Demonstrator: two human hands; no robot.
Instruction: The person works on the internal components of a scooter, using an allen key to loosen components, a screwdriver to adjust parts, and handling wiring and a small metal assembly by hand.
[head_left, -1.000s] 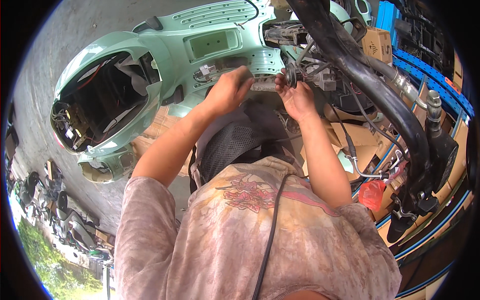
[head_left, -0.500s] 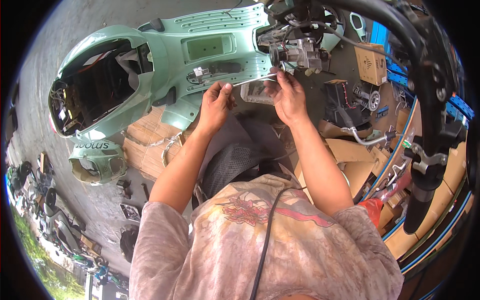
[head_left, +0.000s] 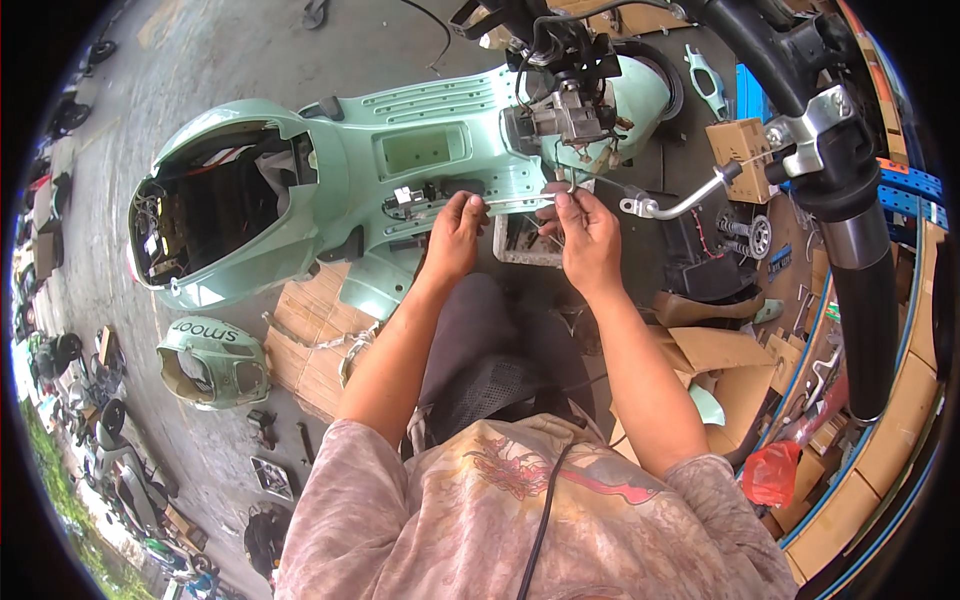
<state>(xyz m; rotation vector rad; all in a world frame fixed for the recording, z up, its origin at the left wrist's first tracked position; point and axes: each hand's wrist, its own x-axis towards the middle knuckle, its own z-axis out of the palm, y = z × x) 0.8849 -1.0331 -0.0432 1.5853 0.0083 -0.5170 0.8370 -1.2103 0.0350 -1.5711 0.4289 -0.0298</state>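
A thin metal rod (head_left: 518, 201) spans the gap between my two hands. Its left end is pinched by the thumb and fingers of my left hand (head_left: 455, 235). At the other end, my right hand (head_left: 590, 235) grips it, and a short bent piece sticks up beside those fingers. Just beyond my hands lies the mint-green scooter body (head_left: 345, 190), with its footboard closest to the rod. Past my right hand is a grey metal assembly (head_left: 568, 115) with cables. A small connector with black wiring (head_left: 410, 198) rests on the footboard, left of my left hand.
A black handlebar tube (head_left: 860, 300) with a silver lever (head_left: 690, 200) looms close on my right. Cardboard (head_left: 310, 340) and a loose green panel (head_left: 215, 375) lie at the left. An open carton (head_left: 720, 350) and a red bag (head_left: 770, 475) are on the right.
My view has shifted, so the scooter body and both hands appear lower and the lever has swung into sight. Both hands still hold the rod.
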